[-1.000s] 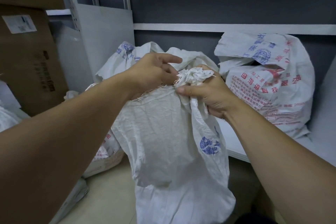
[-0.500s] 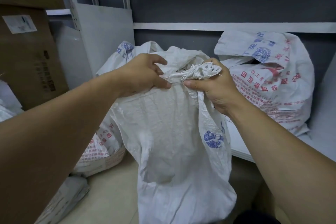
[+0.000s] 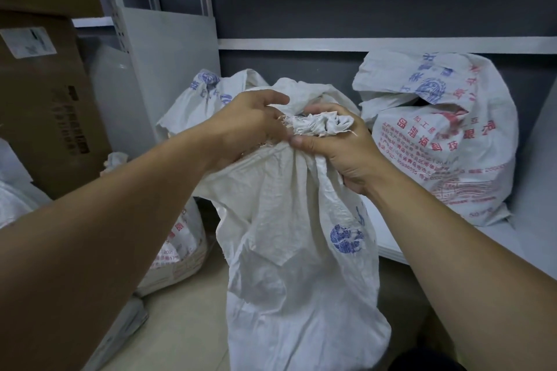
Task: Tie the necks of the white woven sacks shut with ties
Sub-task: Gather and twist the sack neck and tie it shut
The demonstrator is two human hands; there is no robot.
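Your right hand (image 3: 340, 156) clenches gathered neck (image 3: 316, 126) of crumpled white woven sack (image 3: 301, 235): keep tight, squeeze low; left hand (image 3: 250, 120) hold unclear

My right hand (image 3: 340, 156) buries its fingers behind the bunched neck (image 3: 316, 126) of the front sack (image 3: 301, 250). My left hand (image 3: 250, 126) turns its back to me, fingertips out of sight, grip unclear. The front sack's base runs off the bottom edge, and the rear sack (image 3: 208, 93) is mostly covered.
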